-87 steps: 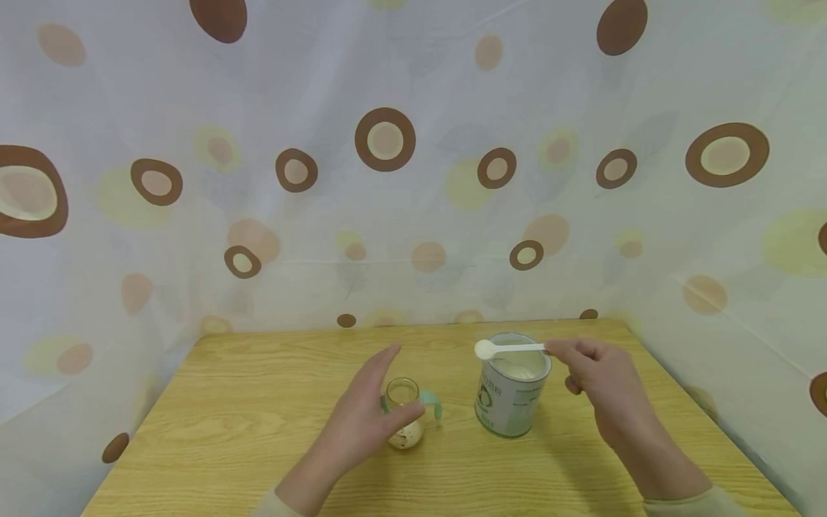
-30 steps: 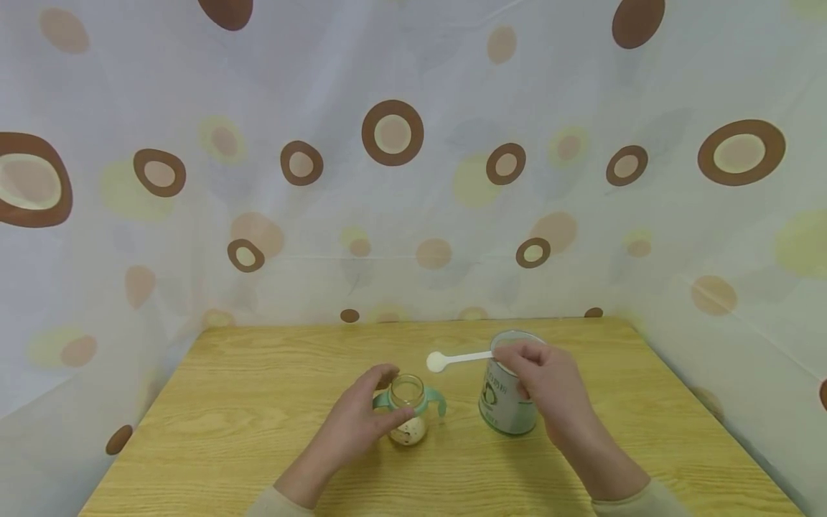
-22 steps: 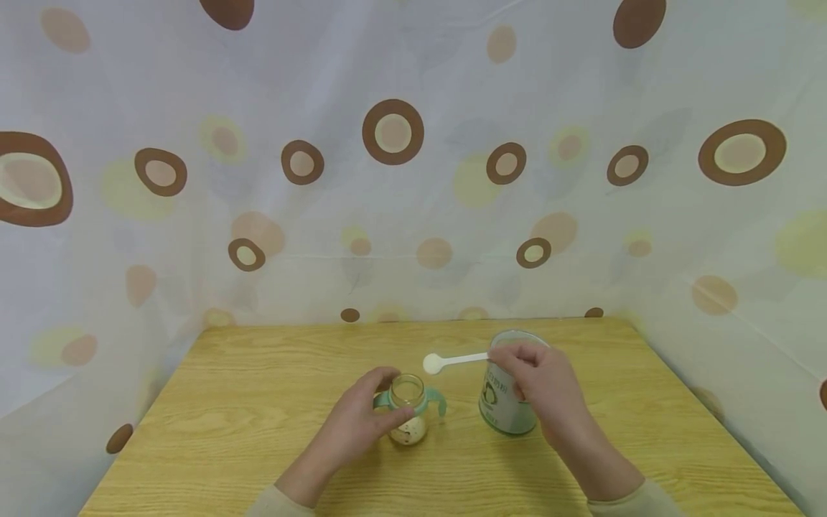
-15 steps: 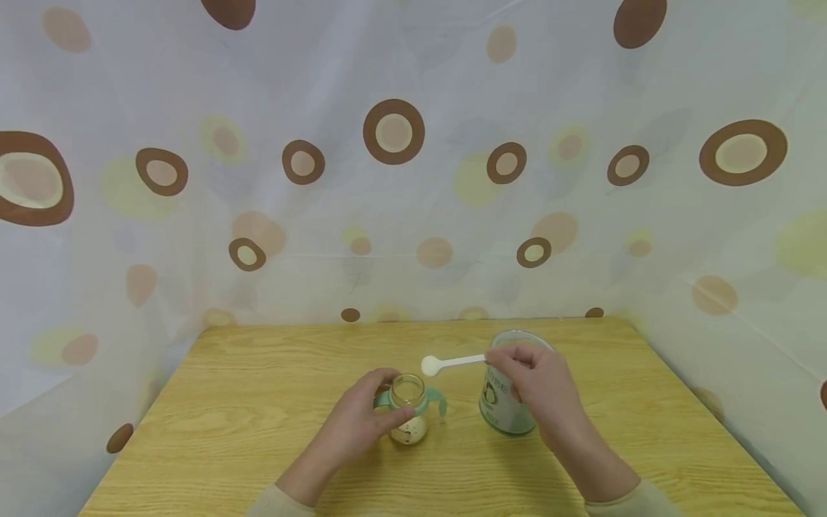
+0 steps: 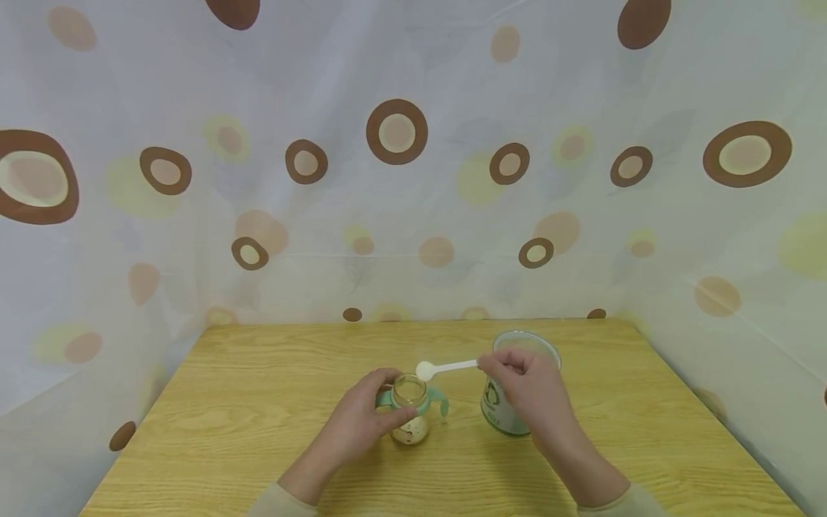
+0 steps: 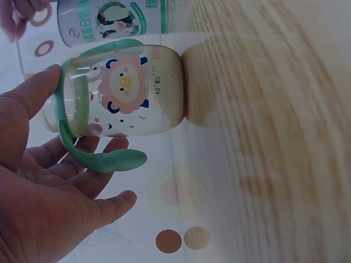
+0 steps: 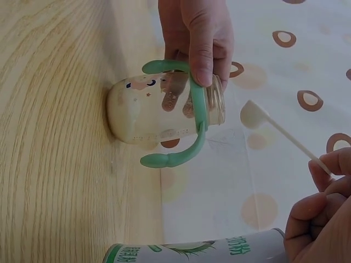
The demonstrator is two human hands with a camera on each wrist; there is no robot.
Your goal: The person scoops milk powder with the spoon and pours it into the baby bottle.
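A clear baby bottle (image 5: 412,432) with a green two-handled collar (image 7: 199,104) stands upright and uncapped on the table, pale contents at its bottom. My left hand (image 5: 360,418) holds it at the collar, thumb in front and fingertips behind. In the left wrist view a pink lion face (image 6: 126,82) is printed on its side. Between thumb and fingers my right hand (image 5: 533,391) pinches the handle end of a white measuring scoop (image 5: 425,370). The scoop's bowl, filled with pale powder, hangs just above and right of the bottle's mouth.
An open milk powder tin (image 5: 500,411) stands right of the bottle, partly hidden behind my right hand. The wood-grain table (image 5: 271,388) ends against a spotted curtain (image 5: 439,208) at the back and sides.
My right hand has carried the scoop leftward and down, from over the tin to beside the bottle's mouth. My left hand, earlier spread around the bottle, has closed on its collar.
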